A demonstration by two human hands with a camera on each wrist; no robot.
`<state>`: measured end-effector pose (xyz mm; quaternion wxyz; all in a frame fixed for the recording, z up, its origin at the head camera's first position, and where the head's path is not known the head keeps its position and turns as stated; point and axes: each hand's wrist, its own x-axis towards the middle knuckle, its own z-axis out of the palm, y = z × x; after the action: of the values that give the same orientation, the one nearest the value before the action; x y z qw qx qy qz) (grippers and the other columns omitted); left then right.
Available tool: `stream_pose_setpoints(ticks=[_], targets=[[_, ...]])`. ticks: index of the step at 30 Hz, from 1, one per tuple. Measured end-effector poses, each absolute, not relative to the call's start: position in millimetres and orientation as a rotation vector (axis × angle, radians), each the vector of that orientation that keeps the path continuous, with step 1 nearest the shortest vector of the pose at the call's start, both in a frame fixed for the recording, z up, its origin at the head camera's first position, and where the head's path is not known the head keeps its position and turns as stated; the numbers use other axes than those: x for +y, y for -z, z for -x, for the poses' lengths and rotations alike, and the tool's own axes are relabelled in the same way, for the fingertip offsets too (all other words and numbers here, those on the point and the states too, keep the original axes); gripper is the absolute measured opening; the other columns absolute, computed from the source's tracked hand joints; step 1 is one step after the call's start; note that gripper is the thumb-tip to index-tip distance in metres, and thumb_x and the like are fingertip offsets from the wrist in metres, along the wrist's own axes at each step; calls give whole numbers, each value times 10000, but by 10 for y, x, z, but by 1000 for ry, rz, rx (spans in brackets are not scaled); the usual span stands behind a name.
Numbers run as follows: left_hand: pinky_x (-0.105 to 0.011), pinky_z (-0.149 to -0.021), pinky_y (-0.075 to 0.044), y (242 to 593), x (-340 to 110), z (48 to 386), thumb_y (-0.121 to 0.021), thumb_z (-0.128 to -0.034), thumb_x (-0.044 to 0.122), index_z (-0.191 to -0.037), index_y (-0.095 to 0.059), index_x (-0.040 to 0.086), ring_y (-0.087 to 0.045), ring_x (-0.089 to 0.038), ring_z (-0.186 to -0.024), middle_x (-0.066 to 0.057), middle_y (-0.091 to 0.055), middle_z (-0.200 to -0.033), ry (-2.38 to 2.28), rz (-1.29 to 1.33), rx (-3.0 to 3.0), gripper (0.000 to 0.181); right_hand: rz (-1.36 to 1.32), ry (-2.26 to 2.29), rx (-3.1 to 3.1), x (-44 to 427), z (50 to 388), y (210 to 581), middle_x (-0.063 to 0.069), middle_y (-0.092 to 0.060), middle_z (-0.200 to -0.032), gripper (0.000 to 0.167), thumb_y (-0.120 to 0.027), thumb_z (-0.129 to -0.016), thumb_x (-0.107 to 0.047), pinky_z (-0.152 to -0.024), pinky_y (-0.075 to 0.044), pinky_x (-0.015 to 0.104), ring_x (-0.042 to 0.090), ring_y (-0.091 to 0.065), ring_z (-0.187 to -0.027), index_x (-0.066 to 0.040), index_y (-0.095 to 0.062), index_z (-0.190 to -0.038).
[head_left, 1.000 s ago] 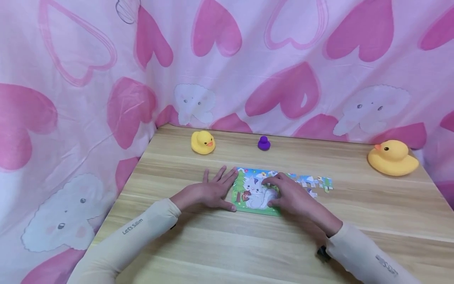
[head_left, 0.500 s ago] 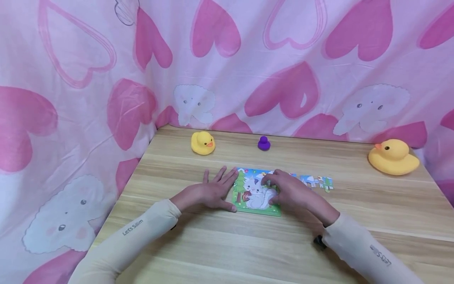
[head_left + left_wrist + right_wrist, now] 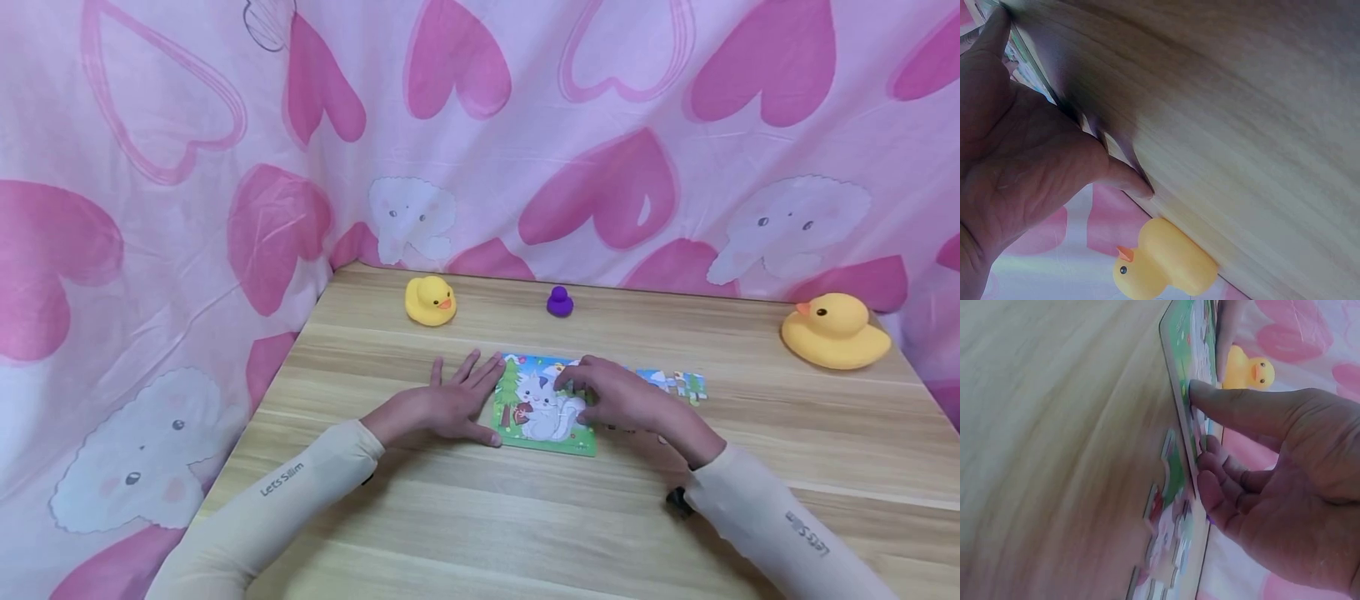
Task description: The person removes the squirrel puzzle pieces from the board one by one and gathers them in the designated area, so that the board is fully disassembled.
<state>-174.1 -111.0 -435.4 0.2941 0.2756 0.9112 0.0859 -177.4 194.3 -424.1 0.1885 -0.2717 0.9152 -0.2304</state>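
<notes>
A squirrel jigsaw puzzle (image 3: 543,417) lies flat on the wooden table. My left hand (image 3: 453,408) rests with fingers spread along its left edge, the thumb at the lower left corner. In the left wrist view, the palm of the left hand (image 3: 1029,150) shows, with nothing in its grip. Over the right part of the puzzle is my right hand (image 3: 618,404), fingers bent. In the right wrist view, the thumb of the right hand (image 3: 1304,444) touches the puzzle's face (image 3: 1182,350), and curled fingertips lie by its edge. Whether a piece is pinched there is hidden.
Joined puzzle pieces (image 3: 686,385) lie right of the puzzle, partly behind the right hand. Along the back stand a yellow rubber duck (image 3: 431,302) and a small purple duck (image 3: 559,302). A bigger yellow duck (image 3: 834,333) sits at right. Pink heart-print cloth (image 3: 480,142) hangs behind the table.
The right hand has shifted a little at the puzzle's right side, and more of the puzzle's lower right corner shows. The left hand has stayed in place.
</notes>
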Motion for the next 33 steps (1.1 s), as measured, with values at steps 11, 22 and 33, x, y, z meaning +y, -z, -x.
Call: stream_pose_setpoints(ticks=[11,22,33], targets=[[-770,-1227,156,4320,-1102,1741,-627,-925,743,-1701,137,246,243,-286,-1647,68,222,-1778,-228,-737,2427,1197,760,693,2594,1994,1768,4295,-17,-669,-1118,523,-880,-847,-142,-832,-549,316,167,-588,-937,-214,-722,-1340],[-765,-1228,161,4336,-1099,1734,-633,-921,743,-1703,130,246,240,-282,-1648,71,217,-1778,-237,-730,2423,1200,744,664,2718,2048,1626,4380,-34,-633,-1173,560,-854,-824,-164,-830,-537,322,157,-564,-980,-313,-692,-1339],[-768,-1228,157,4337,-1092,1731,-637,-914,748,-1700,139,259,249,-274,-1646,81,227,-1776,-231,-714,2421,1208,754,722,2829,2453,1469,4361,-42,-626,-1116,537,-831,-830,-117,-730,-502,236,154,-561,-884,-286,-701,-1322]])
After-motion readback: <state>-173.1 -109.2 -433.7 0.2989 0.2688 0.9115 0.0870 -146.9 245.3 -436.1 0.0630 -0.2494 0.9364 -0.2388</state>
